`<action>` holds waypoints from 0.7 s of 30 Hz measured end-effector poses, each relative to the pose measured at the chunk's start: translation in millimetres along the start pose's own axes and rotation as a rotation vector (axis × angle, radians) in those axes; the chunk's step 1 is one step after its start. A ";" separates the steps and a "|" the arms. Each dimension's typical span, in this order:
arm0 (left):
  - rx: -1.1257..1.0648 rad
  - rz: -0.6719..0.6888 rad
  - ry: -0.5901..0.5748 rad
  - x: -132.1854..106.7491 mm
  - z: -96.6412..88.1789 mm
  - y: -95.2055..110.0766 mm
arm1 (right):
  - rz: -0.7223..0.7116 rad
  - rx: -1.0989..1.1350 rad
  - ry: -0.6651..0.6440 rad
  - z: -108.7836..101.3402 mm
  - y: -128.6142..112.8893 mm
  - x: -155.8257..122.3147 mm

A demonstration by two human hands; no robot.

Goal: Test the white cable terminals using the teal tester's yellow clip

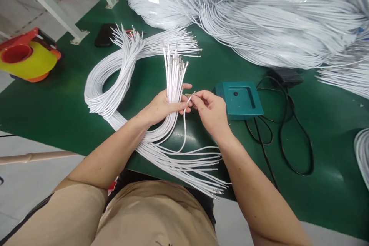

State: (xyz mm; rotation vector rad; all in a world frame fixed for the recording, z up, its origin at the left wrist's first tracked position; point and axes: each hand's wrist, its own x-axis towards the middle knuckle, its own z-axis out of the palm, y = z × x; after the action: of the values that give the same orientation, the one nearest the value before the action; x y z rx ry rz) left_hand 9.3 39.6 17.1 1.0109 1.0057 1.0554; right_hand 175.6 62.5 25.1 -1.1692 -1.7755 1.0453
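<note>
My left hand (pixel 164 105) is closed around an upright bundle of thin white cables (pixel 174 75), whose metal tips fan out above the fingers. Just to its right, my right hand (pixel 209 109) pinches the tip of a single white cable (pixel 185 130) that loops down toward the table edge. The two hands almost touch. More loose cable ends (pixel 196 169) trail across the table's near edge below my hands.
A looped coil of white cables (pixel 115 69) lies left on the green table (pixel 57 111). Large cable heaps (pixel 273 15) fill the back. A teal block fixture (pixel 239 100) with black cords (pixel 288 142) sits right of my hands. A black phone (pixel 103 34) lies behind.
</note>
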 end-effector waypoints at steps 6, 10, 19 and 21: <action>0.014 -0.065 -0.023 4.0 -4.6 -0.4 | -0.460 -0.814 -0.058 -0.8 7.8 1.8; 0.044 -0.071 0.036 7.5 -7.5 -1.4 | -0.488 -0.998 -0.004 -10.0 9.5 9.0; 0.199 -0.097 0.144 12.0 -7.9 -1.2 | -0.364 -1.035 -0.165 -22.1 16.8 25.9; 0.218 -0.104 0.187 13.7 -7.9 -2.7 | -0.357 -1.029 -0.164 -21.5 16.8 26.9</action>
State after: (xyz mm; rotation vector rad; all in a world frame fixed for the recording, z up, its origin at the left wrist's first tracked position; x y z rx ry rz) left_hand 4.7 53.6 10.6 1.0362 1.3345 0.9823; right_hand 192.4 96.9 22.1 -1.2442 -2.6358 -0.0572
